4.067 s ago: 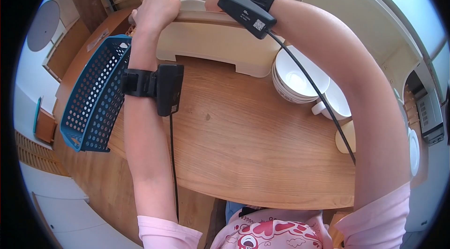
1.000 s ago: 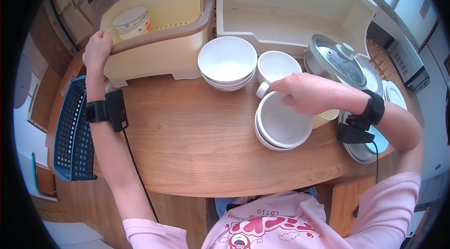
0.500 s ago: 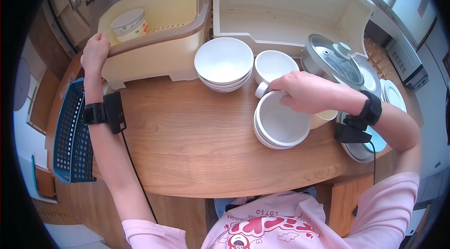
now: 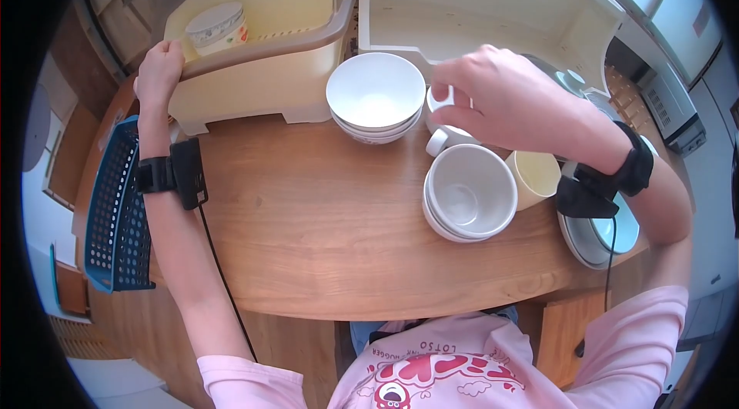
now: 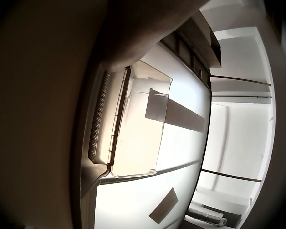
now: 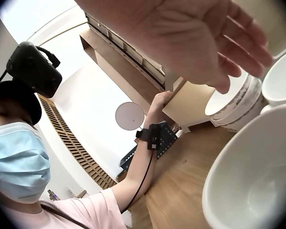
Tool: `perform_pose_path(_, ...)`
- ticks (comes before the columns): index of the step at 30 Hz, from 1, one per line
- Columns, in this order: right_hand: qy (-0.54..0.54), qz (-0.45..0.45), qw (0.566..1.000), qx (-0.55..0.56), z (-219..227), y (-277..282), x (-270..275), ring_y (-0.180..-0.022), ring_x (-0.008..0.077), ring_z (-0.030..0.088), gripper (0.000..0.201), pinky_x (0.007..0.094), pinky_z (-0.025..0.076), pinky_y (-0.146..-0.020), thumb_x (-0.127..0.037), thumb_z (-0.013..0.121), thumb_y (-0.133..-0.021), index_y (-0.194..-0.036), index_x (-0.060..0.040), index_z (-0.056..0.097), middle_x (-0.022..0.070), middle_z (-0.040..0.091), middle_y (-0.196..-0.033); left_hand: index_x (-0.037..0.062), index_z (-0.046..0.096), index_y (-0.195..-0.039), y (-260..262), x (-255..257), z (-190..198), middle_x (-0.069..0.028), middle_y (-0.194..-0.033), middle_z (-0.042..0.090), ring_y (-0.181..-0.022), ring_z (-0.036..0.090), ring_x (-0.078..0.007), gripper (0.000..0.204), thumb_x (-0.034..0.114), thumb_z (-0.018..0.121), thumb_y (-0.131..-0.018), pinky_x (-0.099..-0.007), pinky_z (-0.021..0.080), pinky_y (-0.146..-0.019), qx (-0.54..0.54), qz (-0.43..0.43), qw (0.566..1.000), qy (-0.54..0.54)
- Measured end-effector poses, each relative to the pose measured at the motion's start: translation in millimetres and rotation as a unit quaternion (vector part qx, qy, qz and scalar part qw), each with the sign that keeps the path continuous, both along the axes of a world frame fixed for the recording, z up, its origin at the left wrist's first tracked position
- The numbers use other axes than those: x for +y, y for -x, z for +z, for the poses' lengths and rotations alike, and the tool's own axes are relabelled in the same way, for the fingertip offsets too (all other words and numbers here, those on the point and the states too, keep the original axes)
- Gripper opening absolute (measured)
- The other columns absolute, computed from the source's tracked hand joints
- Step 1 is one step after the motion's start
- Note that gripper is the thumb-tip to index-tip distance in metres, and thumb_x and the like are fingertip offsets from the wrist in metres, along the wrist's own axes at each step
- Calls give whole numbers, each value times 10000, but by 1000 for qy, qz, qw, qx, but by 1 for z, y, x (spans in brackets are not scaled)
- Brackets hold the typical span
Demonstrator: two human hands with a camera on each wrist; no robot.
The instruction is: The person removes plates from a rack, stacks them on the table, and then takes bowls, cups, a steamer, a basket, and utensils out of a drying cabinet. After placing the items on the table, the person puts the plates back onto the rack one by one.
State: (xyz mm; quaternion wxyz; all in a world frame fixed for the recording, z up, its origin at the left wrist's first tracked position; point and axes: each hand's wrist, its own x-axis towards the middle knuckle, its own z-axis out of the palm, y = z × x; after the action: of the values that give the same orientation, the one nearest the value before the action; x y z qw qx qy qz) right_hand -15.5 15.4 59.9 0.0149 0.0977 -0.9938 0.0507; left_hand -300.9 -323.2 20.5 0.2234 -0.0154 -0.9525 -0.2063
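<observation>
My left hand (image 4: 160, 72) grips the brown rim (image 4: 254, 57) of a cream dish box (image 4: 254, 93) at its front left corner. Two patterned bowls (image 4: 217, 28) sit stacked inside the box. My right hand (image 4: 512, 97), its fingers relaxed and holding nothing, hovers over a white mug (image 4: 437, 142) and partly hides it. Just in front of the mug stand nested deep white bowls (image 4: 469, 192). To the left of the mug is a stack of wider white bowls (image 4: 376, 93), patterned outside. The right wrist view shows the hand's spread fingers (image 6: 245, 40) above these stacks.
A cream cup (image 4: 535, 178) stands right of the nested bowls. Farther right are plates and a light blue bowl (image 4: 616, 228), with a glass-lidded pot (image 4: 570, 83) behind. A large cream cover (image 4: 477, 8) stands at the back. The blue perforated basket (image 4: 119, 209) is at the table's left edge.
My right hand has left the box, held the nested white bowls' rim in front of the mug, then let go and risen up and back. My left hand stays on the box rim.
</observation>
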Motion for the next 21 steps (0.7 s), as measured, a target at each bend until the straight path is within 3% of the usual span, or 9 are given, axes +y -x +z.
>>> perform_pose_path(7, -13, 54, 998, 24, 11, 27, -33, -649, 310, 632, 201, 370, 500, -625, -177, 643, -833, -852, 22, 615, 163, 648, -713, 161, 626, -1177, -2, 3, 1, -119, -1164, 639, -1135, 566, -301, 493, 446, 374, -863, -430, 376, -978, 4, 12, 1000, 3)
perform_pose_path(10, -13, 106, 991, 82, 10, 40, -45, -658, 309, 630, 221, 369, 501, -631, -195, 640, -836, -850, 25, 622, 159, 643, -703, 161, 622, -1189, -3, 3, 1, -120, -1182, 631, -1148, 558, -304, 496, 447, 376, -866, -441, 367, -988, 1, 12, 1000, 7)
perform_pose_path(12, 4, 150, 984, 97, 9, 50, -53, -597, 330, 615, 223, 400, 515, -563, -151, 601, -801, -694, 44, 602, 185, 604, -645, 159, 620, -1194, -1, 2, 1, -122, -1189, 628, -1154, 553, -306, 498, 446, 378, -867, -447, 362, -993, -1, 9, 1000, 6)
perform_pose_path(13, 4, 153, 984, 96, 10, 53, -60, -597, 330, 615, 223, 400, 515, -563, -151, 601, -801, -694, 44, 602, 185, 604, -645, 156, 617, -1198, -1, 2, 2, -125, -1193, 625, -1158, 551, -306, 498, 443, 378, -867, -448, 358, -995, -2, 5, 1000, 7)
perform_pose_path(19, -51, 136, 986, 80, 24, 76, -93, -678, 319, 630, 246, 390, 509, -654, -241, 633, -841, -842, 5, 643, 161, 632, -689, 150, 615, -1202, -4, 4, 0, -136, -1191, 624, -1151, 555, -307, 504, 434, 372, -864, -449, 354, -997, 11, 0, 1000, 6)
perform_pose_path(21, -67, 158, 979, 112, 28, 93, -99, -714, 328, 665, 259, 388, 553, -633, -190, 611, -790, -937, 18, 655, 195, 666, -833, 150, 618, -1199, -4, 4, 0, -136, -1186, 627, -1143, 560, -308, 504, 432, 370, -862, -448, 356, -995, 15, 3, 1000, 7)
